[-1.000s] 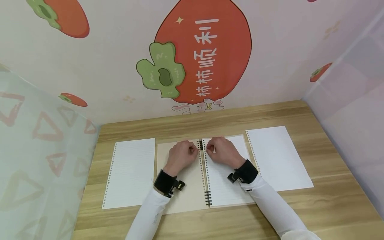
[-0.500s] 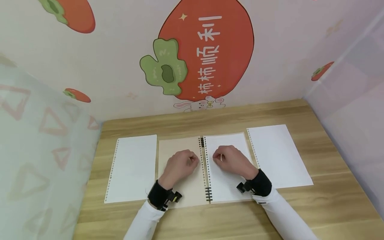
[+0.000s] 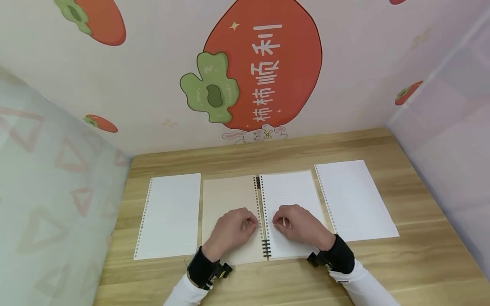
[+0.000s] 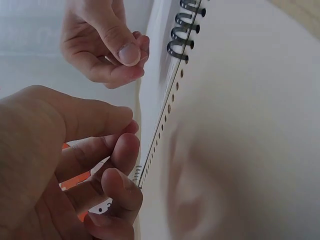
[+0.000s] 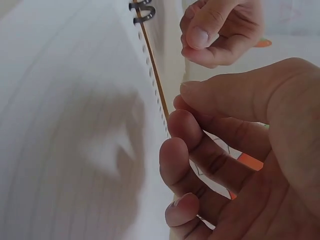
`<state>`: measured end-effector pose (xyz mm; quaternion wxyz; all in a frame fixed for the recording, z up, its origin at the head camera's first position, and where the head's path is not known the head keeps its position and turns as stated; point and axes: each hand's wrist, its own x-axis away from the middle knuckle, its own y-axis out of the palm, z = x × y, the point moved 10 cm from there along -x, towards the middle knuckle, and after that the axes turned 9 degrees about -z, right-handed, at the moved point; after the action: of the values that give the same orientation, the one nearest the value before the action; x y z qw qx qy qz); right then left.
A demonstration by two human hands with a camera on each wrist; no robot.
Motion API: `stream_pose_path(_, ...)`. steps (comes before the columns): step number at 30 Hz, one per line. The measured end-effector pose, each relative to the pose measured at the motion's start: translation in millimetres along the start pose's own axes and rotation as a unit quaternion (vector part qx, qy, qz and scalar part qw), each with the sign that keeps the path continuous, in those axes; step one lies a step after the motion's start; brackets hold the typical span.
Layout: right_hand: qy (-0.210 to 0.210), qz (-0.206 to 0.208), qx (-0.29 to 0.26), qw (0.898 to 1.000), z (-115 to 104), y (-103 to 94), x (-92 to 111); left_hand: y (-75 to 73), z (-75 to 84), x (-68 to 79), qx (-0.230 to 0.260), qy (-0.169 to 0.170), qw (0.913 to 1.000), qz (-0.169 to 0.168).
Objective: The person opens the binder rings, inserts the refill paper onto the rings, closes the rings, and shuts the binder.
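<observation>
An open ring-bound notebook lies in the middle of the table, with a beige left page [image 3: 226,195] and a white lined right page [image 3: 289,191]. Short black binding rings join the halves at the top [image 3: 258,182] and, in the lower set [image 3: 266,247], near the bottom. Over the beige half, my left hand [image 3: 232,229] has curled fingers, thumb tip against the index finger, beside the punched holes. My right hand [image 3: 300,225] mirrors it above the lined half. Both wrist views show nothing between the fingertips; the left wrist view shows the lower rings [image 4: 184,35] beyond them.
A loose punched lined sheet [image 3: 168,216] lies left of the notebook, and another loose punched sheet [image 3: 356,199] lies to its right. The wooden table [image 3: 237,159] meets a printed wall [image 3: 153,76] at the back, with walls on both sides.
Both hands have moved down along the notebook's spine, from the upper rings towards the lower rings. They keep their curled shape. Notebook and loose sheets stay in place.
</observation>
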<state>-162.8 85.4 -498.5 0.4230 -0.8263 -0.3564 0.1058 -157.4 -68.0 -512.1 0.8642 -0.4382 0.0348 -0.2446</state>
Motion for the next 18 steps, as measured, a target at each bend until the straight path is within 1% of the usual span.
stream_pose_path(6, -0.004, -0.012, -0.007, 1.000, -4.3, 14.8, 6.3, 12.3, 5.1, 7.1, 0.002, 0.008, 0.9998, -0.016)
stream_pose_path(12, -0.018, -0.028, -0.017, 0.999, -12.8, 29.4, 9.1, 27.3, 10.0, 11.1, -0.003, 0.016, 0.9992, -0.037)
stream_pose_path(18, -0.026, -0.021, -0.018, 0.999, -15.9, 32.5, 9.1, 31.1, 13.1, 11.9, -0.011, 0.022, 0.9990, -0.038)
